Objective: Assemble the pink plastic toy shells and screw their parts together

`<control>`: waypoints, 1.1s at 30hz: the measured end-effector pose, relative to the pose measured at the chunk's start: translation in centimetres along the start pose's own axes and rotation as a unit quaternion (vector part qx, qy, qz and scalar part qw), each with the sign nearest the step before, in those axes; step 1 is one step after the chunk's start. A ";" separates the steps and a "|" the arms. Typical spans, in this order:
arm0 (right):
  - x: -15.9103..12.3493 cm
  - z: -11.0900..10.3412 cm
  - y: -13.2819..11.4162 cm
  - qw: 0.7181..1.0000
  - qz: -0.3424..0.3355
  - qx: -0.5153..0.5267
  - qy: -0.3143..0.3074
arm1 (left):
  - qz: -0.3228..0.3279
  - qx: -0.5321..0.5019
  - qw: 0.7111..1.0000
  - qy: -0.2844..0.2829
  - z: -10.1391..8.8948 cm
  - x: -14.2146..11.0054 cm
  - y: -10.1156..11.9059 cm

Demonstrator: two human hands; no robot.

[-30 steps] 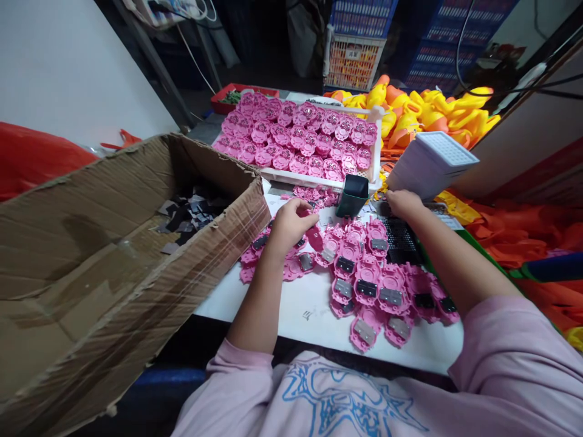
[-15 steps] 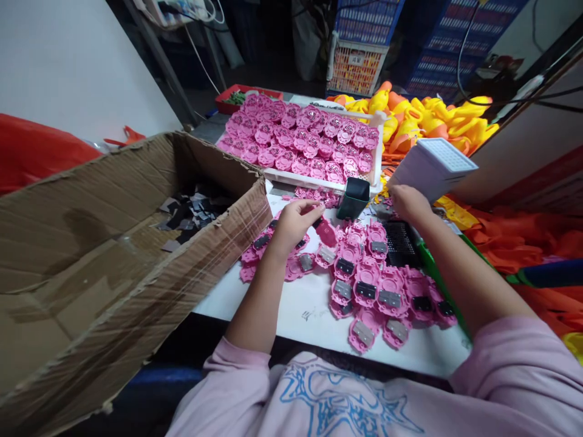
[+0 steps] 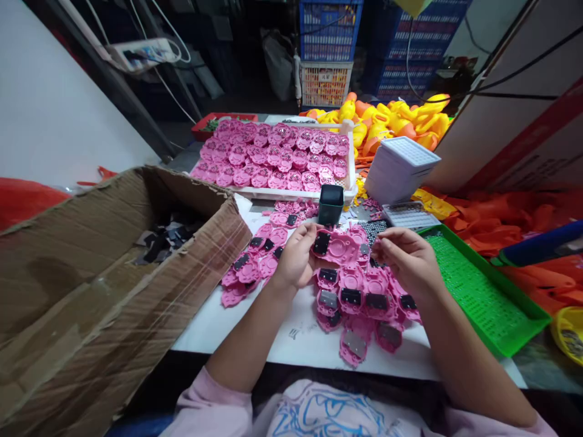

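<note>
My left hand [image 3: 298,255] is closed on the left end of a pink plastic casing [image 3: 340,247], which has a black rectangular panel and a round moulded ring. Just to the right of that casing is my right hand [image 3: 407,258], thumb and fingers pinched together; whatever is between them is too small to make out. Below both hands, several similar pink casings [image 3: 353,346] with black or grey panels lie overlapping on the white table sheet. Another cluster of pink casings [image 3: 248,267] lies left of my left hand. A dark square cup [image 3: 331,205] stands behind the held casing.
A large cardboard box [image 3: 191,273] with dark scraps stands left. Behind is a white tray [image 3: 291,194] of pink parts. On the right are stacked white trays [image 3: 401,170], a green tray [image 3: 483,285] and orange pieces [image 3: 501,212]. Yellow parts [image 3: 378,124] are heaped behind.
My right hand has come back from beside the white tray stack toward the held casing. My left hand has turned the casing so its inside shows. The view has shifted, revealing the green tray.
</note>
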State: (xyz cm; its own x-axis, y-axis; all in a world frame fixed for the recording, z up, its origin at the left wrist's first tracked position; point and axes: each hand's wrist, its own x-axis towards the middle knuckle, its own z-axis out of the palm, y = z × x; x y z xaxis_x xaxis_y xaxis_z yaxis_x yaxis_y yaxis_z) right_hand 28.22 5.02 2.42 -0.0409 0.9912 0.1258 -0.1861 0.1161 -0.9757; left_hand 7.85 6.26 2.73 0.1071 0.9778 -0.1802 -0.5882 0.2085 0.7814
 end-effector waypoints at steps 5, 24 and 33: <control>0.1 -0.3 0.8 0.999 0.047 -0.005 -0.016 | -0.013 0.024 0.999 -0.020 0.9 -0.7 -0.9; 0.5 -1.5 2.4 0.975 -0.026 -0.216 -0.037 | 0.209 0.244 0.947 0.025 1.0 -2.0 -3.8; 0.6 -2.3 1.9 0.971 -0.025 -0.209 -0.113 | 0.221 0.275 0.935 -0.032 1.1 -3.0 -3.7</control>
State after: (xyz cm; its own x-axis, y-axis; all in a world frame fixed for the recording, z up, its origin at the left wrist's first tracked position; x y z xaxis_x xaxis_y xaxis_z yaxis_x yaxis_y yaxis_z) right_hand 30.11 6.02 0.19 -0.2661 0.9496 0.1654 0.2188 0.2267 -0.9491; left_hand 10.62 2.58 1.00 0.0093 0.9670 0.2547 -0.0869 -0.2530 0.9636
